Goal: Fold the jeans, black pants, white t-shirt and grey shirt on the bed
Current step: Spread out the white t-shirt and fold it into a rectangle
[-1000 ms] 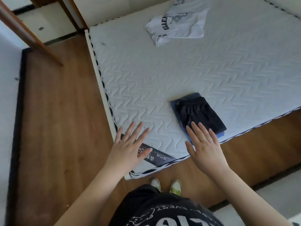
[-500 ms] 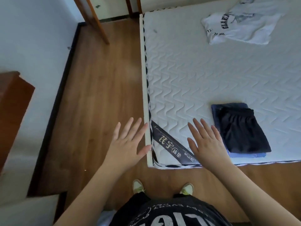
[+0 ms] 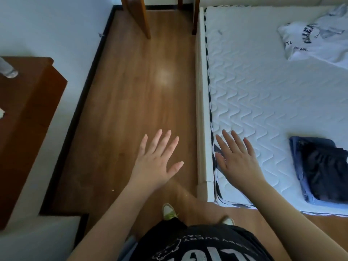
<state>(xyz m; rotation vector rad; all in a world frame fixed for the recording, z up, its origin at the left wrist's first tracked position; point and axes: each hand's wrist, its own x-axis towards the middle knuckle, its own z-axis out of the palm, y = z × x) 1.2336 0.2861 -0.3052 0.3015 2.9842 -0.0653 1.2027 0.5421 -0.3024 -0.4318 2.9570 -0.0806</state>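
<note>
The black pants (image 3: 327, 172) lie folded on top of the folded jeans (image 3: 299, 162) near the mattress's front edge at the right. A white t-shirt (image 3: 318, 40) with dark lettering lies folded at the far right of the bed (image 3: 254, 91). No grey shirt can be told apart in this view. My left hand (image 3: 157, 162) hovers over the wooden floor with fingers spread, holding nothing. Over the mattress's near left corner my right hand (image 3: 237, 161) is held flat, fingers straight, also empty, well left of the folded pile.
A wooden floor strip (image 3: 131, 91) runs between the bed and the white wall. A dark brown cabinet (image 3: 24, 119) stands at the left. Wooden furniture legs (image 3: 139, 16) stand at the far end. My feet (image 3: 169, 213) are on the floor by the bed corner.
The view has swung left: the bed and folded pile shifted to the right of the frame, and the floor and brown cabinet came into sight. Both hands stay open and empty.
</note>
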